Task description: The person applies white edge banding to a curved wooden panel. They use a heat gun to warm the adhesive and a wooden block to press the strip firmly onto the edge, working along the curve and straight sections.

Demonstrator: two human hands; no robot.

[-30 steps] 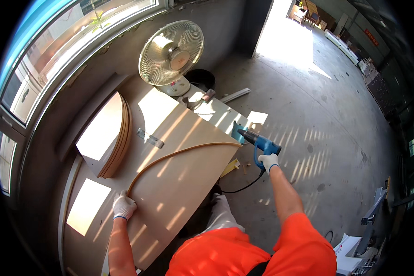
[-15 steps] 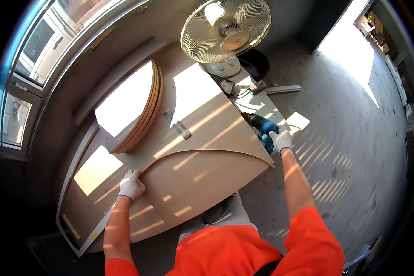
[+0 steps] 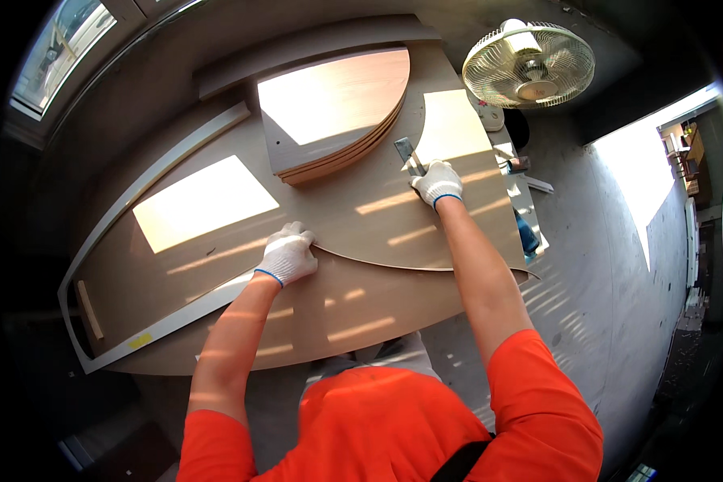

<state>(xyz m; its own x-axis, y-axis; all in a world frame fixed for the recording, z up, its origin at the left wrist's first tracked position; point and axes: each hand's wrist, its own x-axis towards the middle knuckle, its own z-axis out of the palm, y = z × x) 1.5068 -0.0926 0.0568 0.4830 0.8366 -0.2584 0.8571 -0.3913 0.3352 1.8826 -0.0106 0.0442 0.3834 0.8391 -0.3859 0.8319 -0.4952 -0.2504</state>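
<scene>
My left hand [image 3: 287, 255], in a white knit glove with a blue cuff, is closed on one end of a thin, narrow wood-coloured strip [image 3: 394, 264]. The strip curves to the right across the large brown board [image 3: 353, 309], and its far end sticks out past the board's right edge. My right hand [image 3: 439, 183], gloved alike, has its fingers closed over the near end of a flat grey metal tool [image 3: 405, 149] lying on the board; the tool's kind is not plain. Partly seen beyond the right edge is a blue power tool [image 3: 526, 233].
A stack of curved-edge wooden panels [image 3: 337, 100] sits at the back of the board. A pale bent frame [image 3: 194, 316] lies on the left, with a small wooden stick [image 3: 91, 309] inside it. A white fan [image 3: 528, 68] stands at the back right. Sunlight falls in bright patches.
My right hand has let go of the blue power tool and moved left onto the flat metal tool. My left hand keeps the strip, which now sags toward me. The view has turned.
</scene>
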